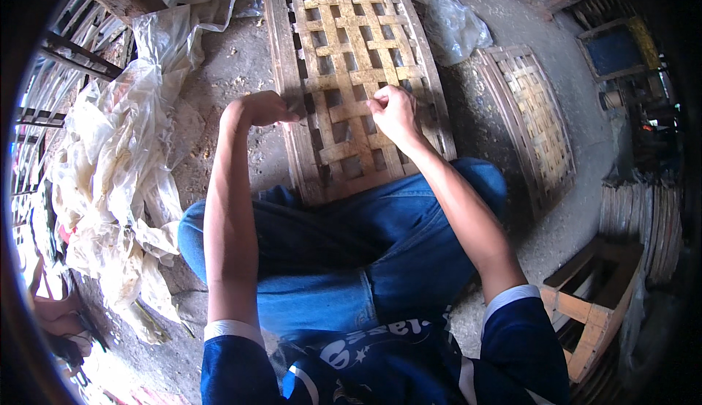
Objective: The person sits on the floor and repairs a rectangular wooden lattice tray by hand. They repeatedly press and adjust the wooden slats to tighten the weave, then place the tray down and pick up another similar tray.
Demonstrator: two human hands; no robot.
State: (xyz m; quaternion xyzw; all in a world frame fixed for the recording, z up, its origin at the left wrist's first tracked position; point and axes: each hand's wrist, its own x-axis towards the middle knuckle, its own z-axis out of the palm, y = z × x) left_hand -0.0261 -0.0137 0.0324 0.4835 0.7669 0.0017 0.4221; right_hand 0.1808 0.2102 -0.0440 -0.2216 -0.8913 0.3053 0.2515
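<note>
Lattice (338,83) of flat, yellowish strips stretches out in front of me, woven crosswise with square gaps and bordered by long wooden rails. It lies lengthwise away from me, its near end at my crossed legs in blue jeans (314,299); I cannot tell whether it rests on them. My left hand (265,109) is at the left rail (284,76), wrist bent and fingers pointing inward over the wood; I cannot tell whether that grip is closed on anything. My right hand (397,116) is over the right half of the weave, its grip narrow, the fingers curled in near the thumb. Whether something thin is pinched there, or the fingertips touch a strip, I cannot tell either.

To my right, apart from the lattice, a second woven panel (537,105) lies on the grey floor (585,149). Crumpled, cloudy plastic sheeting (121,142) is heaped along my left, and more clear plastic (455,28) lies beside the far end of the lattice. Near my right elbow stands an open wooden frame (596,317), with a stack of thin, greyish pieces (636,215) just beyond it.
</note>
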